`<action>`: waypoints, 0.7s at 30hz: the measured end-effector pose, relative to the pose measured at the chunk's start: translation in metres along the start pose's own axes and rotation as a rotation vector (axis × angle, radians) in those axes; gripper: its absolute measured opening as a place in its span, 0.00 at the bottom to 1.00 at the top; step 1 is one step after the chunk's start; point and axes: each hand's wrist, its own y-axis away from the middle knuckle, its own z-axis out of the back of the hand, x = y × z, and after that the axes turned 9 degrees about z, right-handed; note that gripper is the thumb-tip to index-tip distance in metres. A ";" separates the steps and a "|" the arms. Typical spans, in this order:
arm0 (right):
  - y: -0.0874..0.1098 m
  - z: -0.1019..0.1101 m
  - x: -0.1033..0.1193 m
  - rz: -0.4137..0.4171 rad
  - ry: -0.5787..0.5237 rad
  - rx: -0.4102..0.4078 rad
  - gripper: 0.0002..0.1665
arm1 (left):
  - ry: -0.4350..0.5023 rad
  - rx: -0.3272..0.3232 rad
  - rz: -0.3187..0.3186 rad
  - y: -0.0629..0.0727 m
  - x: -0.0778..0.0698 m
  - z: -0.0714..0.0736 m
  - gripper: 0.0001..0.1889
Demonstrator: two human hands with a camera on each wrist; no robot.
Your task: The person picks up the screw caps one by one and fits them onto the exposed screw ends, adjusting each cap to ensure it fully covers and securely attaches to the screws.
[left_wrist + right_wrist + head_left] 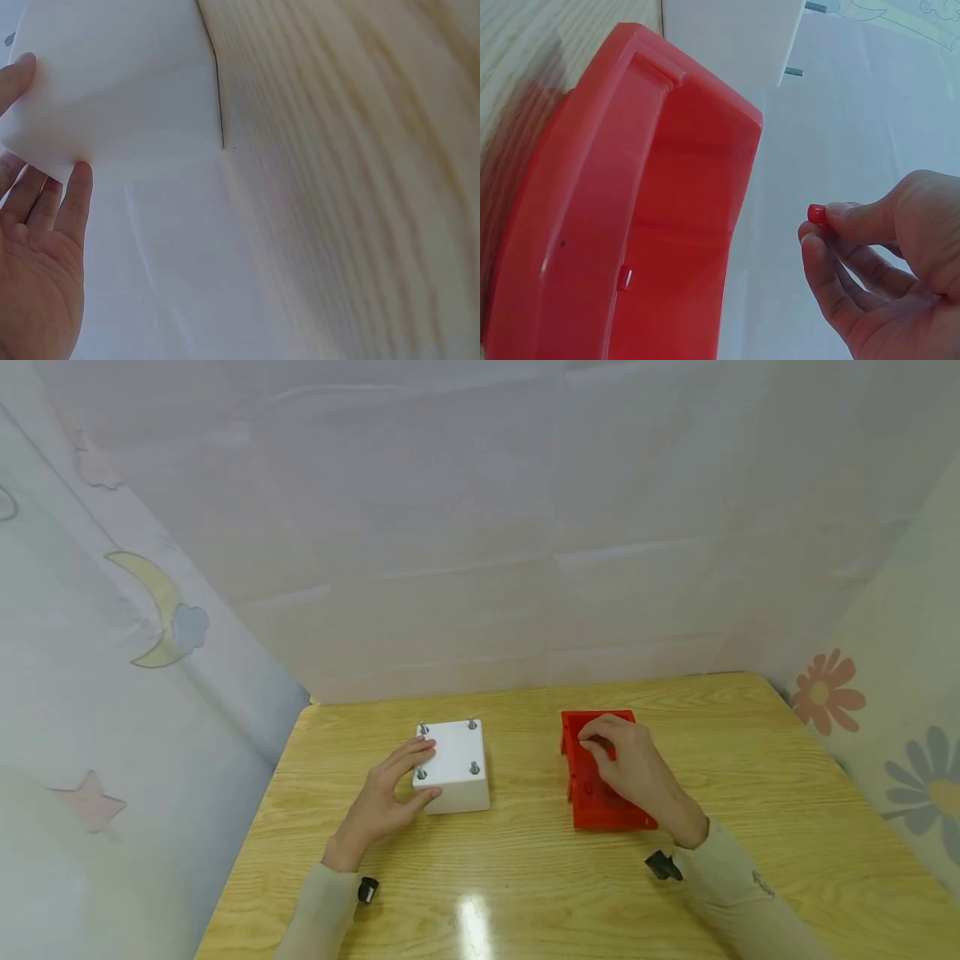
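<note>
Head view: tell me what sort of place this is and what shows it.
Most likely a makeshift indoor workstation: a wooden table, creased sheet-like coverings at the back and both sides, and a white block with upright metal bolts.
</note>
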 end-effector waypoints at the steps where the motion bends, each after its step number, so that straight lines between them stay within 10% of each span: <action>1: 0.000 0.000 0.000 0.002 -0.004 -0.004 0.10 | -0.001 -0.001 0.000 0.000 0.000 0.000 0.32; 21: -0.006 -0.003 0.011 0.043 -0.049 -0.055 0.14 | 0.011 -0.009 -0.020 0.000 0.001 -0.001 0.32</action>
